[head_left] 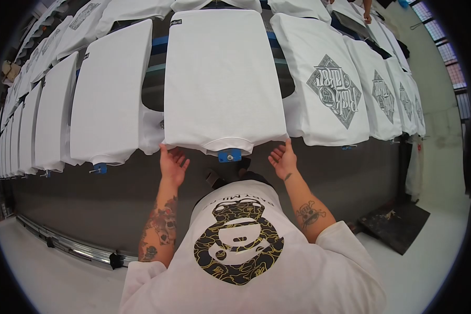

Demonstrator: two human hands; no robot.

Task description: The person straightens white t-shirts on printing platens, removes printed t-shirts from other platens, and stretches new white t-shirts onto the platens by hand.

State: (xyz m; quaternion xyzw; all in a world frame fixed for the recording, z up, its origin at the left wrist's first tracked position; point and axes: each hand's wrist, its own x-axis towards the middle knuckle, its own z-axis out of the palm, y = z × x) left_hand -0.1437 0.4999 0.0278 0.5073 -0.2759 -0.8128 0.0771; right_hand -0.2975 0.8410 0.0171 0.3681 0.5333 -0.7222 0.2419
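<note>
In front of me, a plain white T-shirt [222,78] lies stretched flat over a board, its collar toward me. A small dark print marks its far left corner. Below the collar, a blue bracket [229,155] with a bolt sticks out. My left hand [174,163] is at the shirt's near left corner, palm up, fingers apart, one digit touching the fabric. At the near right corner, my right hand [283,159] mirrors it, fingers spread and the uppermost digit against the shirt's edge. Neither hand visibly grips the cloth.
Plain white shirts on boards [110,94] line the left. On the right, shirts carry a grey diamond print [336,90]. Another person's hand [367,18] shows at the far upper right. A metal rail [73,246] runs along the floor, and a dark panel [395,222] lies lower right.
</note>
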